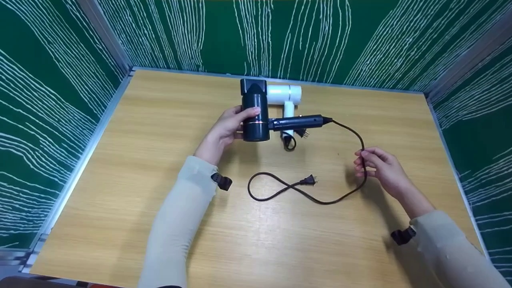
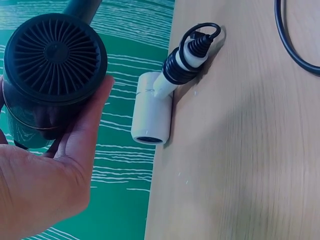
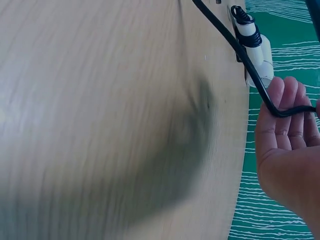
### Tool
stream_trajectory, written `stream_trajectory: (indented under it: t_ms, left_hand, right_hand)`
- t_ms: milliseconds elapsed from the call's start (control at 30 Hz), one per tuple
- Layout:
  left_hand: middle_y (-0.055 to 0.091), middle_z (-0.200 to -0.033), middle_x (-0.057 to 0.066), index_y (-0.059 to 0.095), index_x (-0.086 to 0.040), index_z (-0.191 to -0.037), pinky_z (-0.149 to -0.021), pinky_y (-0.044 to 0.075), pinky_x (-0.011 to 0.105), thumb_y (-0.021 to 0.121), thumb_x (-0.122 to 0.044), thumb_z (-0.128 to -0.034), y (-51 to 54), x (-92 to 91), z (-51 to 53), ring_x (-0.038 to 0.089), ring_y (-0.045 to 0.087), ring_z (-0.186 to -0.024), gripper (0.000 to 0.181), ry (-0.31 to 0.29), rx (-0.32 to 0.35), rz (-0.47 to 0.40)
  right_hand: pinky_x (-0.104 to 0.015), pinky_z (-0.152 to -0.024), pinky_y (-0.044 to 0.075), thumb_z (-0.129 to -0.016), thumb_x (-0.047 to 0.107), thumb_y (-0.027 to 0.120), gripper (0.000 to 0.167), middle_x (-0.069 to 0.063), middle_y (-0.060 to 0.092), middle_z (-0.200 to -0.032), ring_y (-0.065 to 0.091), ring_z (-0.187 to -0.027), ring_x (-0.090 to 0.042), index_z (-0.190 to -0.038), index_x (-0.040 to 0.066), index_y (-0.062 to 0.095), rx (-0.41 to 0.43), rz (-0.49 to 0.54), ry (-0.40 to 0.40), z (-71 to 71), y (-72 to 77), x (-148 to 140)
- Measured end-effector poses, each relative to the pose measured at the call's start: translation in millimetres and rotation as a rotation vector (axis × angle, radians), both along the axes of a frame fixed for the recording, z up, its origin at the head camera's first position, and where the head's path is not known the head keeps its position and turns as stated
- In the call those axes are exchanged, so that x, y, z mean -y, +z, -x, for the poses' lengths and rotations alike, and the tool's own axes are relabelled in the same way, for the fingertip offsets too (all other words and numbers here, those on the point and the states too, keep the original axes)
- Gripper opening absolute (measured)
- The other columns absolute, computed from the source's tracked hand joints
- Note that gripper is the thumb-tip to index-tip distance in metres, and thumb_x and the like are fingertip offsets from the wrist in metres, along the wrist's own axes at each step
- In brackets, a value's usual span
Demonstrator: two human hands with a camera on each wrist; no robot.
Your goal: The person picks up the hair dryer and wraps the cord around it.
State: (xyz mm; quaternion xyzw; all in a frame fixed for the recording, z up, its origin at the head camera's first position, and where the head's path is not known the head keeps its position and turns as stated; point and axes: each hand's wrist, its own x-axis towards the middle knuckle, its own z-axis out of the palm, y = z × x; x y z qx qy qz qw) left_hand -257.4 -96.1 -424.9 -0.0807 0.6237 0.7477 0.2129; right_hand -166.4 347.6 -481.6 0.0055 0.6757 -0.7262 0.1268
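Black hair dryer (image 1: 262, 105) | left grip (image 1: 227, 126) wrapped round it | right grip (image 1: 383, 170) pinching its cord (image 1: 325, 203)

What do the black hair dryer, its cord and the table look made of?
Black hair dryer: probably glossy plastic, judging by its reflections. Cord: likely smooth rubber or plastic, bending in soft loops. Table: wood or wood-look laminate, showing grain.

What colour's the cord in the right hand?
Black; the cord shows best in the right wrist view.
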Motion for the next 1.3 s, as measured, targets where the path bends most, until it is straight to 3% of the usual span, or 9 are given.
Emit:
stream_trajectory:
  t_ms: [233, 333, 467, 600, 700, 833, 1000, 1167, 1300]
  left_hand:
    - [0.065, -0.137, 0.015, 0.051, -0.009, -0.153, -0.099, 0.057, 0.046, 0.083, -0.042, -0.0925, -1.4, 0.4, -0.2, 0.034, 0.064, -0.123, 0.076, -0.02, 0.0, 0.011]
    - [0.064, -0.139, 0.015, 0.049, -0.009, -0.154, -0.1, 0.056, 0.047, 0.083, -0.042, -0.0925, -2.5, -0.8, -0.9, 0.034, 0.062, -0.124, 0.078, -0.036, -0.002, 0.016]
    - [0.064, -0.139, 0.016, 0.049, -0.008, -0.154, -0.101, 0.056, 0.049, 0.082, -0.041, -0.0929, -4.1, -4.6, -3.1, 0.035, 0.063, -0.124, 0.078, -0.072, -0.009, 0.022]
    - [0.065, -0.139, 0.016, 0.047, -0.006, -0.155, -0.102, 0.056, 0.051, 0.082, -0.041, -0.0932, -5.7, -9.6, -4.7, 0.036, 0.063, -0.124, 0.079, -0.108, -0.018, 0.039]
    - [0.064, -0.139, 0.016, 0.044, -0.006, -0.158, -0.105, 0.054, 0.052, 0.083, -0.041, -0.0926, -6.1, -13.7, -5.3, 0.036, 0.062, -0.125, 0.084, -0.123, -0.024, 0.063]
    - [0.064, -0.139, 0.015, 0.041, -0.007, -0.161, -0.106, 0.053, 0.053, 0.083, -0.042, -0.0917, -6.6, -20.2, -6.5, 0.036, 0.062, -0.125, 0.089, -0.144, -0.03, 0.102]
    - [0.067, -0.138, 0.014, 0.043, -0.007, -0.161, -0.103, 0.055, 0.052, 0.085, -0.041, -0.0911, -7.1, -27.3, -7.5, 0.035, 0.065, -0.124, 0.089, -0.174, -0.044, 0.137]
    - [0.067, -0.137, 0.012, 0.045, -0.008, -0.16, -0.103, 0.055, 0.051, 0.086, -0.044, -0.09, -10.7, -29.0, -7.6, 0.033, 0.065, -0.123, 0.088, -0.165, -0.035, 0.152]
    - [0.066, -0.139, 0.013, 0.045, -0.009, -0.16, -0.104, 0.054, 0.051, 0.086, -0.046, -0.0891, -12.9, -28.6, -7.1, 0.034, 0.064, -0.124, 0.09, -0.146, -0.021, 0.156]
  right_hand:
    - [-0.028, -0.063, 0.059, -0.11, 0.024, 0.063, 0.027, -0.001, 0.07, -0.091, 0.065, -0.075, -0.014, -0.119, 0.0, 0.069, 0.012, -0.118, -0.028, 9.0, 13.4, -11.8]
    - [-0.025, -0.059, 0.053, -0.11, 0.031, 0.062, 0.033, 0.004, 0.069, -0.091, 0.062, -0.073, -0.011, -0.124, 0.003, 0.069, 0.014, -0.301, -0.016, 18.8, 23.0, -22.9]
    - [-0.022, -0.055, 0.047, -0.113, 0.034, 0.055, 0.041, 0.006, 0.067, -0.091, 0.059, -0.072, -0.009, -0.131, -0.001, 0.067, -0.01, -0.599, 0.084, 35.4, 36.8, -38.5]
    - [-0.026, -0.055, 0.047, -0.115, 0.034, 0.05, 0.043, -0.002, 0.066, -0.095, 0.059, -0.073, -0.014, -0.131, -0.001, 0.067, -0.057, -0.833, 0.196, 54.5, 55.6, -44.8]
    - [-0.027, -0.057, 0.048, -0.115, 0.034, 0.048, 0.042, -0.009, 0.065, -0.1, 0.059, -0.076, -0.018, -0.132, 0.0, 0.067, -0.085, -0.938, 0.258, 70.0, 72.6, -40.5]
    - [-0.026, -0.057, 0.047, -0.115, 0.031, 0.048, 0.041, -0.01, 0.064, -0.101, 0.058, -0.073, -0.017, -0.131, -0.002, 0.066, -0.092, -0.955, 0.285, 87.9, 90.5, -25.9]
    - [-0.024, -0.054, 0.044, -0.115, 0.03, 0.05, 0.041, -0.007, 0.063, -0.097, 0.054, -0.066, -0.011, -0.13, -0.004, 0.067, -0.075, -0.822, 0.274, 98.8, 102.7, 5.1]
    - [-0.023, -0.053, 0.041, -0.114, 0.035, 0.053, 0.043, -0.003, 0.063, -0.095, 0.052, -0.065, -0.01, -0.135, -0.001, 0.065, -0.063, -0.685, 0.294, 97.2, 107.1, 39.3]
    - [-0.022, -0.051, 0.042, -0.114, 0.026, 0.051, 0.041, -0.007, 0.064, -0.094, 0.054, -0.063, -0.012, -0.142, -0.002, 0.062, -0.137, -0.692, 0.357, 87.7, 104.2, 58.1]
